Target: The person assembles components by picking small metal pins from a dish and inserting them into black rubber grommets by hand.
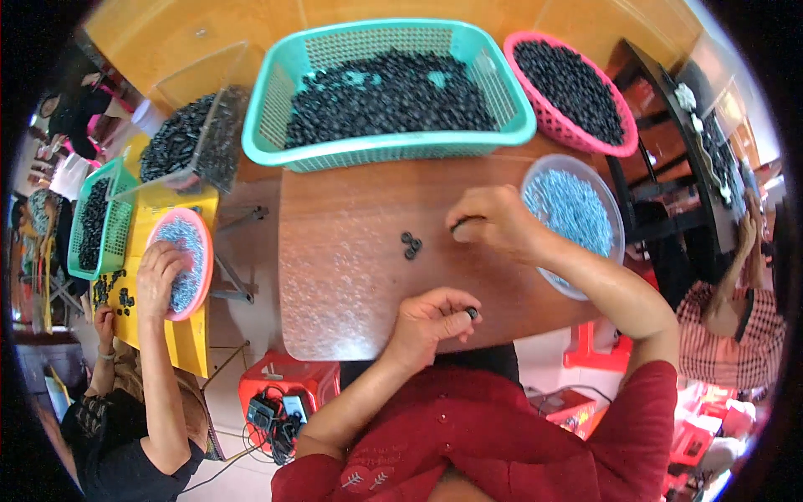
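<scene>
My left hand (pixel 431 328) is over the near edge of the brown table (pixel 335 243), pinching a small round black piece (pixel 472 313) between thumb and forefinger. Farther right, my right hand (pixel 498 222) hangs above the tabletop beside a clear round tub (pixel 619 243) of small blue rod-like parts (pixel 573 209). Its fingers are closed around something small and dark, mostly hidden by the fingertips. Between and beyond my hands, several loose black pieces (pixel 410 244) lie in a small cluster on the wood.
A green basket (pixel 389 155) of black pieces stands at the table's far edge, with a pink basket (pixel 544 109) of black pieces right of it. At left, a co-worker's hand (pixel 159 272) dips into a pink bowl (pixel 201 284) on a yellow table (pixel 171 339). A red stool (pixel 276 376) carries tangled cables.
</scene>
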### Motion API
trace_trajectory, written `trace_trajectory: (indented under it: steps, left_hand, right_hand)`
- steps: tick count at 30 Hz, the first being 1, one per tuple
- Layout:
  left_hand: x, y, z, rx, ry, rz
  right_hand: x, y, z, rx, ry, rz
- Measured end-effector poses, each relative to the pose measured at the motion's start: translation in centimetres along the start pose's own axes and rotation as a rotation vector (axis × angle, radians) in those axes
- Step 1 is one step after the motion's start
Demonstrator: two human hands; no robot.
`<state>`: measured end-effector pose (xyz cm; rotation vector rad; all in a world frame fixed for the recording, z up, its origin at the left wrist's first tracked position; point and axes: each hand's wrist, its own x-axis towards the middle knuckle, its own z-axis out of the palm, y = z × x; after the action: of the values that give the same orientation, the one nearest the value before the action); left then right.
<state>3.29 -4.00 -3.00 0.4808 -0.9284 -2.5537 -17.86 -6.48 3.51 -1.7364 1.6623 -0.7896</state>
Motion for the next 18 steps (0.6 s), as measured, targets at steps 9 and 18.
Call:
trace_trajectory:
  steps: [9, 18]
  left_hand:
    - [0.0, -0.1, 0.5, 0.074, 0.113, 0.068]
    - [0.9, 0.0, 0.8, 0.045, 0.18, 0.07]
  right_hand:
    - [-1.9, 2.9, 3.0, -0.619, 0.083, -0.325]
    - [-2.5, 2.8, 2.6, -0.464, 0.056, -0.183]
